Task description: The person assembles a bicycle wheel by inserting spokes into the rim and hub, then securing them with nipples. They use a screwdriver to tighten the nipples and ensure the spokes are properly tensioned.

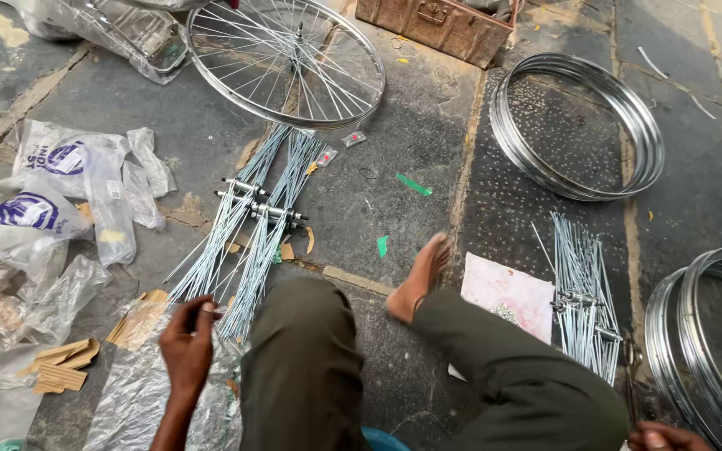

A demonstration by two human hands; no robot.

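1. The left hand is closed, its fingertips pinching the near ends of the spoke bundles, which are threaded through hubs and fan away over the stone floor.
2. The right hand sits at the frame's bottom edge, far to the right of the spoke bundles; only its knuckles show, so I cannot tell its grip.
3. A built wheel lies just beyond the bundles' far ends.
4. Plastic bags lie left of the bundles.
5. Right of the bundles, past the bare foot, lies another spoke pile, with stacked rims beyond it.
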